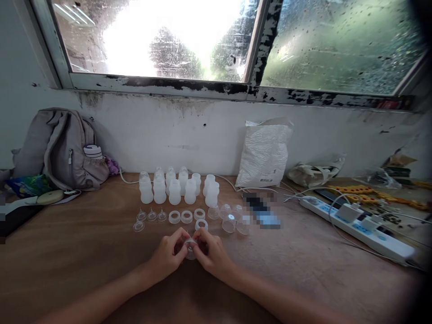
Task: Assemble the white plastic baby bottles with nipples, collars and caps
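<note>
My left hand and my right hand meet near the table's front, fingers pinched round a small clear bottle nipple. A whitish rim, perhaps a collar ring, shows between the fingertips; the fingers partly hide it. Just beyond my hands are several white collar rings. Several loose clear nipples lie to their left. On the right are several clear dome caps. Behind these stand several white baby bottles in rows; those at the back left carry clear tops.
A grey backpack leans on the wall at the left. A white plastic packet stands at the back. A pixelated phone-like object lies right of the caps. Farther right are a power strip with cables and yellow straps.
</note>
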Action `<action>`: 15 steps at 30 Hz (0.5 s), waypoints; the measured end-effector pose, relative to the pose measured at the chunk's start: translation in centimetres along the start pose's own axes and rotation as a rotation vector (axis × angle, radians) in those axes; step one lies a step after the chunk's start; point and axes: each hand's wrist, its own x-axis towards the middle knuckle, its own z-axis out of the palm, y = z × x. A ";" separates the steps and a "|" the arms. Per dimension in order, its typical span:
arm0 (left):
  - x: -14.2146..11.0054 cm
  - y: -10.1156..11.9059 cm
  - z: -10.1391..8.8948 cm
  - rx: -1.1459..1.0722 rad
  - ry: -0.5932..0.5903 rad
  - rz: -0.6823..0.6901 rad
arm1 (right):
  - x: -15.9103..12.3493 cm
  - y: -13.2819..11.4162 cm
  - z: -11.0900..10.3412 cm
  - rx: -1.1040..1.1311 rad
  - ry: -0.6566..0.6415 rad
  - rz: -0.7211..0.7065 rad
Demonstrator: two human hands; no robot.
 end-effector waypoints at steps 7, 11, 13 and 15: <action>-0.2 -0.1 0.2 0.166 0.017 0.069 | -0.4 0.6 0.6 -0.081 -0.030 0.000; -0.2 0.2 0.0 0.141 0.022 0.071 | -0.4 0.3 0.4 -0.041 -0.021 -0.006; -0.3 0.3 0.0 0.121 0.040 0.074 | -0.3 0.0 0.2 -0.020 -0.025 -0.020; -0.2 0.3 0.0 0.114 0.051 0.077 | -0.3 -0.1 0.2 -0.017 -0.029 -0.026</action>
